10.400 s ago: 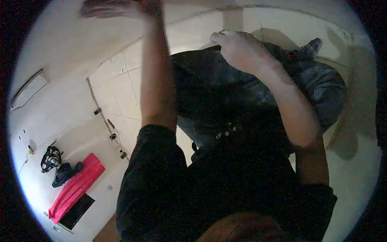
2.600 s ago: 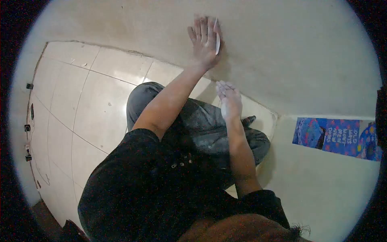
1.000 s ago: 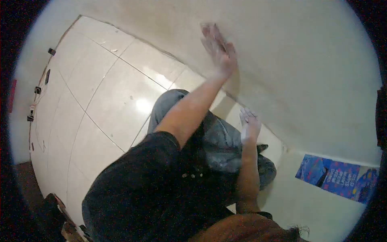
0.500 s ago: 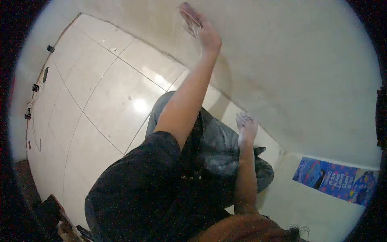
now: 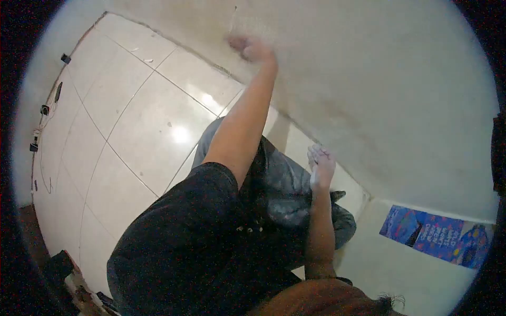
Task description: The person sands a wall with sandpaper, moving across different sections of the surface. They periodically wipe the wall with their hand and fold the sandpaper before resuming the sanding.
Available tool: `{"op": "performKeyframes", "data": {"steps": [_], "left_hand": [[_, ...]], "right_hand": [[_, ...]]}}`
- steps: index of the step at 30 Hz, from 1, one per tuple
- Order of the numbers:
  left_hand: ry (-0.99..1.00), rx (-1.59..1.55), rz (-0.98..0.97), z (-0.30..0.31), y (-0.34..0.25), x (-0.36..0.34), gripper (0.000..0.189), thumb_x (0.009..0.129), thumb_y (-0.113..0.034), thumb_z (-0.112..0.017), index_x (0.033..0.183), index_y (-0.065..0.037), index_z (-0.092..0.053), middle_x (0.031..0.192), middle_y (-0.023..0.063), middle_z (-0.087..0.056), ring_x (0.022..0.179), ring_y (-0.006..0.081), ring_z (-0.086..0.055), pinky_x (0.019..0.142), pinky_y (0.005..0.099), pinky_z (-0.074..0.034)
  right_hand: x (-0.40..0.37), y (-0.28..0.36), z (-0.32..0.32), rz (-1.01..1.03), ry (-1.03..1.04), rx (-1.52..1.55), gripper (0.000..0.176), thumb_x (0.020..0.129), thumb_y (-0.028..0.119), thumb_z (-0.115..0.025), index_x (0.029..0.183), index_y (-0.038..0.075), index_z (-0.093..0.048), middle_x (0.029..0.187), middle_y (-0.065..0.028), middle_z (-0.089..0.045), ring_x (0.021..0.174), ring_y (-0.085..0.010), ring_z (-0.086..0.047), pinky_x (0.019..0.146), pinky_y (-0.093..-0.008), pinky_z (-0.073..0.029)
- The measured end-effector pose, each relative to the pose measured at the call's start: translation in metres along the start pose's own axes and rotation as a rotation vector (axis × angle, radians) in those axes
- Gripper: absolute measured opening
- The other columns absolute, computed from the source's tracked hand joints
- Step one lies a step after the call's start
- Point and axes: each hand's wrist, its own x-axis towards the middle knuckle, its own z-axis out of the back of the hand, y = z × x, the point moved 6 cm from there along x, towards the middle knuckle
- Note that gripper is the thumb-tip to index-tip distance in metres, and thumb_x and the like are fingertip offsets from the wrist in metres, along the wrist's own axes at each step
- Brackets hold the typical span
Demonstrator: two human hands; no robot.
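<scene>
Against the pale wall (image 5: 369, 100), my left hand (image 5: 259, 51) is closed, blurred by motion. A small reddish-brown flat piece (image 5: 238, 42) shows at its fingers; blur hides its exact kind. My right hand (image 5: 322, 166) hangs by the foot of the wall, above my bent leg. Its fingers lie stretched out, coated in white dust, and nothing is in it. Dark trousers (image 5: 284, 179) with whitish dust cover my folded legs.
Glossy tiles cover the floor (image 5: 142, 116), with white scraps (image 5: 149, 60) near the wall. Dark plugs or small boxes (image 5: 45, 109) and a cable line the far left edge. A blue printed poster (image 5: 437, 234) is at the right. Dark objects (image 5: 63, 268) sit lower left.
My left hand has moved down and slightly left along the wall, with the reddish-brown piece at its fingers. My right hand has barely shifted. The view has tilted a little.
</scene>
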Motion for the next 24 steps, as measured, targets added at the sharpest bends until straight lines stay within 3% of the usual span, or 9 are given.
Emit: {"op": "performKeyframes", "data": {"steps": [4,6,8,12,13,16,17,21,24], "left_hand": [[0.047,-0.507,0.100,0.001,0.026,0.030,0.053,0.094,-0.021,-0.051,0.141,0.001,-0.043,0.142,0.0225,-0.047,0.134,0.0323,-0.043,0.111,0.0419,-0.034],[-0.141,-0.624,0.004,0.002,0.027,0.024,0.053,0.096,-0.024,-0.048,0.143,0.000,-0.041,0.146,0.0201,-0.043,0.136,0.0318,-0.041,0.111,0.0418,-0.034],[-0.550,-0.596,-0.259,0.021,-0.006,-0.015,0.053,0.099,-0.027,-0.044,0.144,-0.001,-0.040,0.151,0.0177,-0.038,0.138,0.0317,-0.039,0.110,0.0419,-0.035],[-0.212,-0.905,0.163,0.035,0.000,-0.023,0.051,0.100,-0.032,-0.041,0.141,-0.001,-0.043,0.147,0.0189,-0.041,0.135,0.0325,-0.041,0.108,0.0436,-0.036],[-0.163,-0.914,0.192,0.033,0.003,-0.018,0.051,0.100,-0.032,-0.041,0.141,-0.001,-0.043,0.147,0.0187,-0.041,0.135,0.0324,-0.042,0.108,0.0438,-0.036],[-0.346,-0.727,-0.021,0.017,0.009,-0.008,0.051,0.100,-0.033,-0.041,0.140,-0.002,-0.044,0.146,0.0180,-0.043,0.133,0.0321,-0.043,0.108,0.0442,-0.037],[-0.346,-0.688,0.002,0.008,0.018,-0.005,0.051,0.100,-0.033,-0.041,0.140,-0.002,-0.044,0.145,0.0178,-0.044,0.133,0.0320,-0.043,0.108,0.0444,-0.037],[0.025,-0.936,0.440,-0.002,0.052,0.001,0.051,0.100,-0.034,-0.040,0.140,-0.002,-0.045,0.144,0.0169,-0.046,0.131,0.0315,-0.045,0.107,0.0450,-0.037],[0.009,-0.968,0.445,-0.005,0.057,0.000,0.051,0.100,-0.035,-0.040,0.139,-0.003,-0.045,0.143,0.0162,-0.047,0.130,0.0312,-0.046,0.107,0.0455,-0.037]], "right_hand": [[0.000,0.002,0.000,0.023,0.020,-0.020,0.034,0.092,0.006,-0.054,0.121,-0.007,-0.041,0.123,-0.0257,-0.054,0.115,-0.0366,-0.058,0.100,-0.0432,-0.050],[-0.003,-0.003,0.006,0.013,0.010,0.022,0.033,0.092,0.004,-0.053,0.121,-0.007,-0.041,0.123,-0.0256,-0.054,0.115,-0.0370,-0.058,0.099,-0.0433,-0.050],[-0.002,-0.003,0.003,0.001,-0.002,0.074,0.031,0.089,0.001,-0.055,0.118,-0.005,-0.045,0.117,-0.0227,-0.059,0.110,-0.0353,-0.062,0.095,-0.0405,-0.053],[0.004,-0.005,0.004,0.003,-0.009,0.040,0.032,0.087,-0.001,-0.058,0.117,-0.004,-0.047,0.115,-0.0216,-0.061,0.108,-0.0346,-0.063,0.093,-0.0392,-0.053],[0.003,-0.003,0.006,0.003,-0.032,0.028,0.032,0.087,-0.001,-0.058,0.117,-0.004,-0.047,0.116,-0.0217,-0.060,0.108,-0.0346,-0.063,0.093,-0.0392,-0.053],[-0.004,-0.001,0.002,-0.007,-0.067,0.018,0.031,0.087,-0.001,-0.059,0.116,-0.004,-0.047,0.116,-0.0218,-0.060,0.107,-0.0342,-0.063,0.093,-0.0395,-0.054],[-0.006,0.001,-0.002,-0.004,-0.057,0.023,0.031,0.087,-0.001,-0.059,0.116,-0.004,-0.048,0.116,-0.0216,-0.060,0.106,-0.0339,-0.064,0.092,-0.0397,-0.054],[-0.001,-0.004,0.000,-0.027,-0.022,0.054,0.029,0.088,-0.001,-0.059,0.115,-0.003,-0.049,0.115,-0.0200,-0.061,0.104,-0.0323,-0.064,0.092,-0.0404,-0.054],[-0.001,0.000,-0.001,-0.016,-0.046,0.049,0.030,0.087,-0.002,-0.061,0.115,-0.003,-0.048,0.115,-0.0191,-0.061,0.104,-0.0322,-0.064,0.093,-0.0403,-0.054]]}}
